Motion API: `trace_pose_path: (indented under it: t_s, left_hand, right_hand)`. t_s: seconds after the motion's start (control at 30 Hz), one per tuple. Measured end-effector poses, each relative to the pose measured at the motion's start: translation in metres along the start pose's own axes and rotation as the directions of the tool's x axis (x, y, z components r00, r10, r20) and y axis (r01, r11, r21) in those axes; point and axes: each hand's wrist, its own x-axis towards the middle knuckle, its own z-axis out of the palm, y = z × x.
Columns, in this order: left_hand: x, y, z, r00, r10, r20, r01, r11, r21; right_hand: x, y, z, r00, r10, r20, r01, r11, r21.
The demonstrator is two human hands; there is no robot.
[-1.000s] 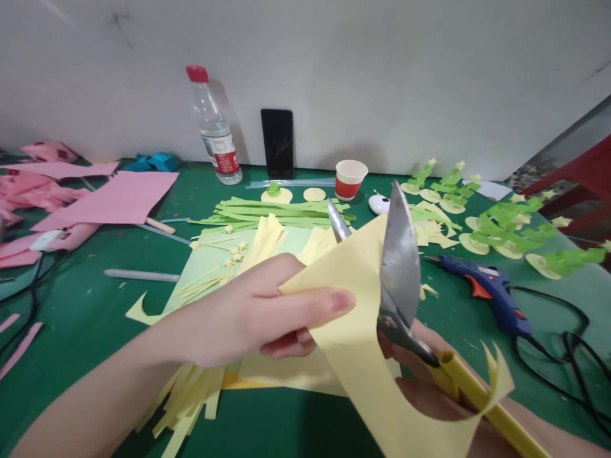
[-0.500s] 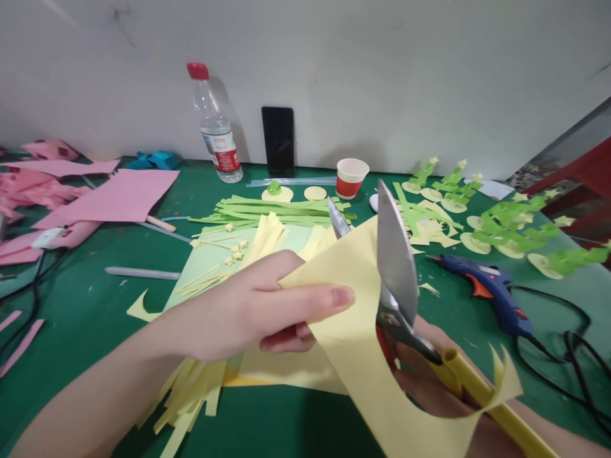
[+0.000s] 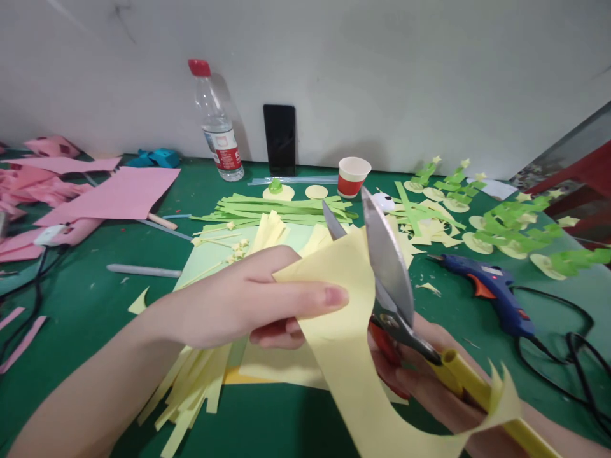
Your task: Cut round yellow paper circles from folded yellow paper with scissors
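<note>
My left hand [image 3: 267,299] pinches a sheet of pale yellow paper [image 3: 348,343], thumb on top and fingers beneath. A curved cut edge runs along the paper's right side, and a thin curled offcut hangs over the scissors' handle. My right hand [image 3: 434,362] is closed round the scissors [image 3: 389,267], which have metal blades and yellow and red handles. Their blades stand apart, with the paper's edge between them. Under my hands are yellow paper strips [image 3: 195,388] and a light green sheet [image 3: 200,254].
Green paper strips [image 3: 281,208] lie behind my hands. A bottle [image 3: 219,127], a phone [image 3: 280,140] and a paper cup [image 3: 353,177] stand by the wall. To the right are a blue glue gun [image 3: 496,286] with its cord and several green paper plants [image 3: 510,222]. Pink paper [image 3: 114,194] lies left.
My left hand and the yellow paper have shifted slightly left. The scissors have moved a little left too, and their blade tips sit slightly lower.
</note>
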Motion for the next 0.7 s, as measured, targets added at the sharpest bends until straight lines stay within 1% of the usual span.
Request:
trace_pose_path:
  t_s: [0.13,0.23,0.3,0.33,0.4,0.47,0.57,0.7]
  left_hand:
    - [-0.002,0.004,-0.001,1.0,-0.017,0.01,0.017,0.999,0.041]
    - [-0.002,0.005,-0.002,1.0,-0.018,0.023,0.017,0.998,0.063]
    - [-0.002,0.005,-0.002,1.0,-0.013,0.027,0.011,0.998,0.068]
    - [-0.001,0.005,-0.003,1.0,-0.012,0.028,0.01,0.998,0.066]
    - [-0.001,0.005,-0.003,0.999,-0.008,0.033,0.006,0.998,0.064]
    - [-0.001,0.005,-0.003,0.999,-0.005,0.045,0.003,0.999,0.054]
    - [-0.001,0.004,-0.004,0.998,-0.014,0.06,0.011,0.999,0.049]
    - [-0.001,0.003,-0.006,0.998,-0.013,0.069,0.01,0.999,0.039]
  right_hand:
    - [-0.001,-0.003,0.001,1.0,0.016,0.007,-0.016,0.999,-0.028]
    - [-0.003,-0.011,0.004,0.997,0.039,-0.066,-0.043,0.997,-0.068]
    - [-0.003,-0.016,0.006,0.99,0.059,-0.129,-0.069,0.995,-0.075]
    - [-0.003,-0.018,0.007,0.988,0.064,-0.143,-0.074,0.995,-0.07]
    - [-0.003,-0.017,0.006,0.99,0.067,-0.128,-0.075,0.996,-0.056]
    - [-0.002,-0.014,0.004,0.994,0.071,-0.085,-0.076,0.996,-0.052]
    - [-0.002,-0.012,0.001,0.996,0.078,-0.048,-0.081,0.994,-0.068]
    - [0.0,-0.022,0.001,0.998,0.062,-0.014,-0.063,0.994,-0.086]
